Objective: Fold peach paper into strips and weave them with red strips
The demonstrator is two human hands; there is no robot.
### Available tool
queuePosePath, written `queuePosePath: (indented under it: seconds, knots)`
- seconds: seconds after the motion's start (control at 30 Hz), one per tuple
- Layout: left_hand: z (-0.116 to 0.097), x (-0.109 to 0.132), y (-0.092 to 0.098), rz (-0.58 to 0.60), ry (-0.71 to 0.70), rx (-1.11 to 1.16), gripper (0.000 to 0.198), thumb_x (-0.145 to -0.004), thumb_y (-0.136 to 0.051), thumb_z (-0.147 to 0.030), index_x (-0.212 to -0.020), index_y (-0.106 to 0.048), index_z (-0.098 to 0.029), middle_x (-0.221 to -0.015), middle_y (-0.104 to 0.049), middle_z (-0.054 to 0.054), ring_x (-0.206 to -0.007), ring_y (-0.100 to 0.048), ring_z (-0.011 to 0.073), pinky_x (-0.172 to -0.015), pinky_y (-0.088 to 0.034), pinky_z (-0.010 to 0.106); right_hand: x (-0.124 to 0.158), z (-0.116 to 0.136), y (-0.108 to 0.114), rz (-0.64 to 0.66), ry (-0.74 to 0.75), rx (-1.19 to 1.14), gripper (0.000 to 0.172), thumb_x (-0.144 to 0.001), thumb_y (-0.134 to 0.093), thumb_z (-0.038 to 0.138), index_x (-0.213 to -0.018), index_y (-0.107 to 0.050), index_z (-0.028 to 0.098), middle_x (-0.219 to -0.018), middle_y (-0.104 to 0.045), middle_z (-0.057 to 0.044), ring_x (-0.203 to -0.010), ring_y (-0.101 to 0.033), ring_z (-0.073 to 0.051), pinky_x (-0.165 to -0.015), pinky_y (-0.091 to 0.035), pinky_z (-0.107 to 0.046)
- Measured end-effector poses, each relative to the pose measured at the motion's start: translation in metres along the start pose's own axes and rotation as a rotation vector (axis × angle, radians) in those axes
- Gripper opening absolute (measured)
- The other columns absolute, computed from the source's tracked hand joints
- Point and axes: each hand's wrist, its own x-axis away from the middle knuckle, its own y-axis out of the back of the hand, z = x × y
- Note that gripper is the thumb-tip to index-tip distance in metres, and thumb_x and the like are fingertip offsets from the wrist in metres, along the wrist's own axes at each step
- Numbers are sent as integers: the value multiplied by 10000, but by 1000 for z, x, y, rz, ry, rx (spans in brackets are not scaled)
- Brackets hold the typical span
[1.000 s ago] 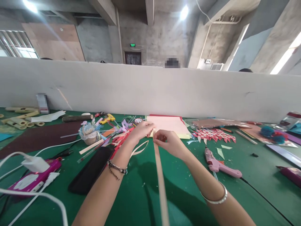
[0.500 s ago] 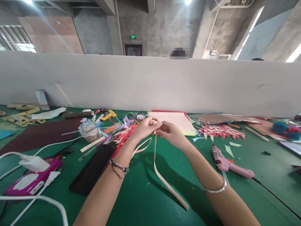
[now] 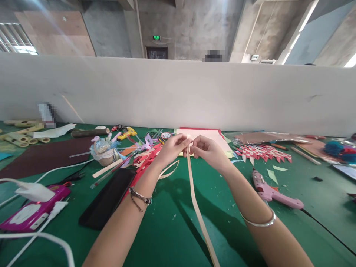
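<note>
A long pale paper strip point(image 3: 195, 204) hangs from my fingertips and runs down toward the near edge of the view. My left hand point(image 3: 174, 148) pinches the strip near its upper end. Close beside it, my right hand point(image 3: 206, 150) has its fingers curled against the same strip. A loop of pale strip point(image 3: 169, 171) curves out below my left wrist. Behind my hands lie pale pink paper sheets point(image 3: 205, 136). Exactly how the strip is folded between the fingertips is hidden.
Left of me are a black phone point(image 3: 108, 200), red paper strips point(image 3: 147, 159) and a magenta power strip point(image 3: 36, 207) with white cables. A pink glue gun point(image 3: 275, 194) and a red-and-white woven paper piece point(image 3: 264, 154) lie right. A white partition point(image 3: 178, 92) stands behind.
The hanging strip has swung and turned its flat side toward me, its lower end now reaching past the bottom of the view. My right hand has shifted slightly right and up.
</note>
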Motion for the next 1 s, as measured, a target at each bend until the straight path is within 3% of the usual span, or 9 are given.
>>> queuePosePath:
  seconds: [0.4, 1.0]
  knots:
    - [-1, 1, -5, -40, 75, 159, 445, -624, -692, -531, -667, -471, -148, -550, -505, -56, -420, -458, 36, -415, -348, 158, 1, -1, 0, 120, 69, -3, 175, -755, -592, 326, -761, -460, 211, -721, -626, -7, -686, -602, -143, -593, -456, -277]
    - [-3, 2, -6, 53, -20, 224, 380, -714, -644, -497, -686, -468, -162, -465, -447, -80, -418, -476, 56, -449, -395, 168, 2, -2, 5, 187, 56, -154, 167, -839, -507, 333, -761, -504, 185, -693, -613, 2, -599, -524, -76, -575, -419, -229]
